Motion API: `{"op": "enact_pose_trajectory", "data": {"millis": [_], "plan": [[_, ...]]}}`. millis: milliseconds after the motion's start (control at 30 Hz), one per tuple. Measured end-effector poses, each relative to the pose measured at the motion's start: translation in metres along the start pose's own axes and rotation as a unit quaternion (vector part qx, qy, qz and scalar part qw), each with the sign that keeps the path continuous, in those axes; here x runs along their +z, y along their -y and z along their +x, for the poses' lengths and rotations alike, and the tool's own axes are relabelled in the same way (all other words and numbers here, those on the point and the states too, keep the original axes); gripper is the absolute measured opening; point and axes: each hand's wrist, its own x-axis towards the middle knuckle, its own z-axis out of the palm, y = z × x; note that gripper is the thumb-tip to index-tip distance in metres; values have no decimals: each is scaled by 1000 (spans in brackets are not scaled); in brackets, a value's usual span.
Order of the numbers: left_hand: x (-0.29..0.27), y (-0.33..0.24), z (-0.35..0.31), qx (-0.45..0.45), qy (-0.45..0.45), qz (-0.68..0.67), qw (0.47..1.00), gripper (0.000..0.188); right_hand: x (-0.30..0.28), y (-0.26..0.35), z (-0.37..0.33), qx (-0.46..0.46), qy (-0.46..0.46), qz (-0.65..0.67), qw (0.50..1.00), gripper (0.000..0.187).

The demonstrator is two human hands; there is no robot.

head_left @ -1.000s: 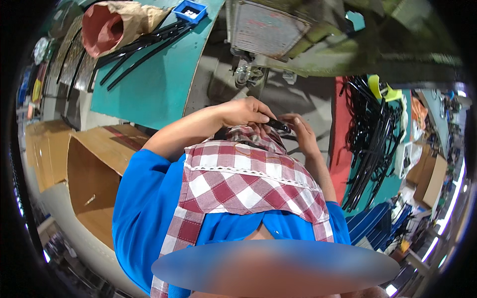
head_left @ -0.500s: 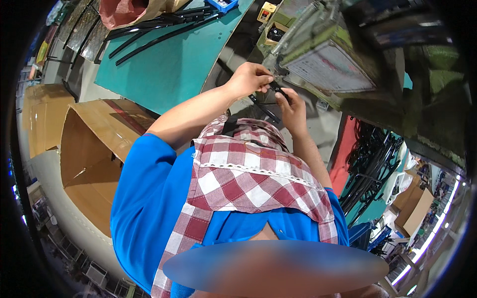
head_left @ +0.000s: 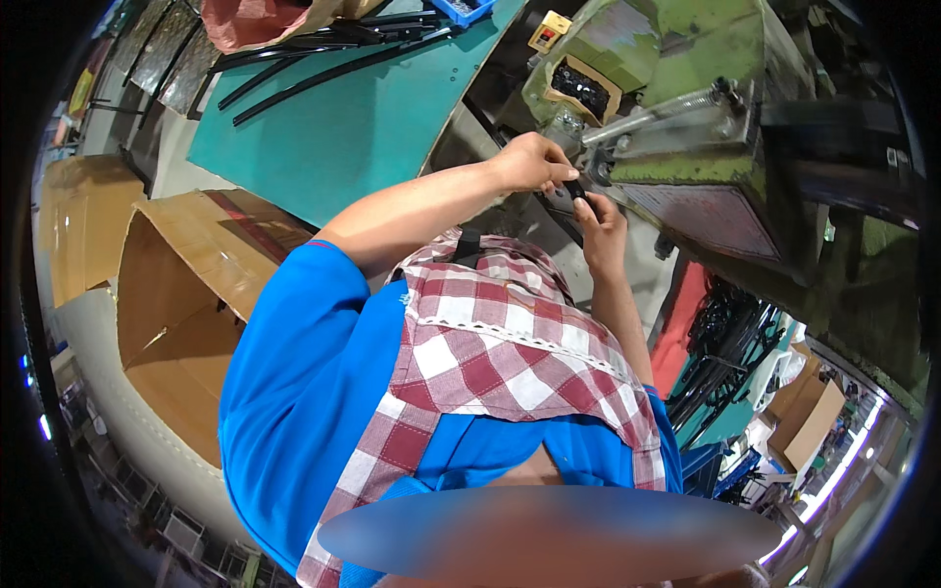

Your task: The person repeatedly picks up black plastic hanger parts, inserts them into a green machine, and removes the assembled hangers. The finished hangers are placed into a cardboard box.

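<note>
My left hand (head_left: 535, 163) reaches in from the left, its thumb and fingers pinched on the upper end of a short-looking black bar (head_left: 575, 189). From below, my right hand (head_left: 605, 230) closes its fingers on the lower end of the same bar. Most of the bar is covered by my fingers, so its full length is hidden. Just beyond my hands is a green machine (head_left: 659, 162) with a coiled spring (head_left: 676, 106) along it. The bar is close to the machine's dark fitting (head_left: 598, 162); whether they touch, I cannot tell.
Behind my hands, a carton of small black parts (head_left: 585, 88) sits beside a yellow switch box (head_left: 550, 32). Black rods (head_left: 338, 73) lie on the green table (head_left: 294, 157). An open cardboard box (head_left: 186, 343) stands left. More black parts (head_left: 730, 343) are heaped at right.
Both hands have shifted right with the black bar still between them. The machine's pale label plate sits lower and farther right in view, and the spring and parts carton show more fully.
</note>
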Motion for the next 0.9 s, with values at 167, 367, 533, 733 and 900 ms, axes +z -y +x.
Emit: {"op": "enact_pose_trajectory", "data": {"millis": [167,367,533,733,900], "plan": [[-29,26,-7,85,-116,381,913,51,-6,-30,2,-17,-22,32,999,27],[-197,76,-1,-109,-375,564,728,34,-25,-42,-6,22,10,105,994,22],[-273,105,-12,-141,-371,654,645,26,-24,-36,-11,21,30,92,995,16],[-257,121,-29,-121,-330,679,645,31,-37,-27,-15,30,5,1,1000,19],[-227,127,-82,-61,-304,613,727,45,-38,-29,-7,-16,21,5,1000,22]]}}
